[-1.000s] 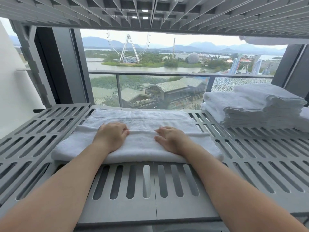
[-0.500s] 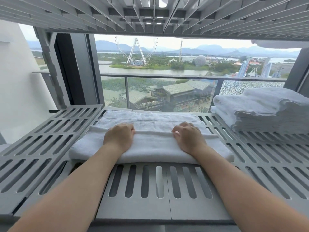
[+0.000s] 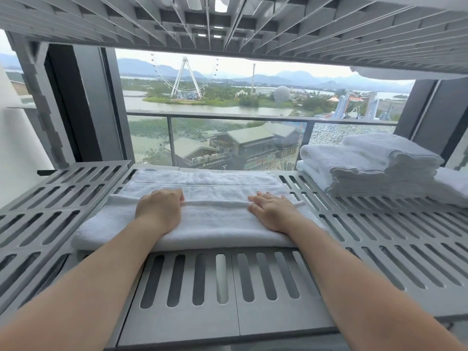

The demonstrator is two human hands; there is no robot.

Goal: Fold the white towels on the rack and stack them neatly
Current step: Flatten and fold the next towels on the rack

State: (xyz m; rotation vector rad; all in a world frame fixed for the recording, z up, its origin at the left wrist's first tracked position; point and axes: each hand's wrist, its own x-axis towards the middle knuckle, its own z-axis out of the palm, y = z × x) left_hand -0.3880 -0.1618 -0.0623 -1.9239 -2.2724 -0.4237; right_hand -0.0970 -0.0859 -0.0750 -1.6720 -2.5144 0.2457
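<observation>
A white towel, folded lengthwise, lies across the middle of the grey slotted rack shelf. My left hand sits on its left half, fingers curled over the raised folded edge. My right hand lies flat on the right half, fingers straight and pressing beside the same edge. A stack of folded white towels stands at the back right of the shelf.
Another slotted shelf hangs close overhead. A further white towel lies at the far right edge. Bare slotted shelf stretches to the left and the front. Behind the rack are a window and a balcony railing.
Both hands have slid apart along the towel's folded edge, left hand leftward and right hand rightward. The right hand's fingers have straightened flat.
</observation>
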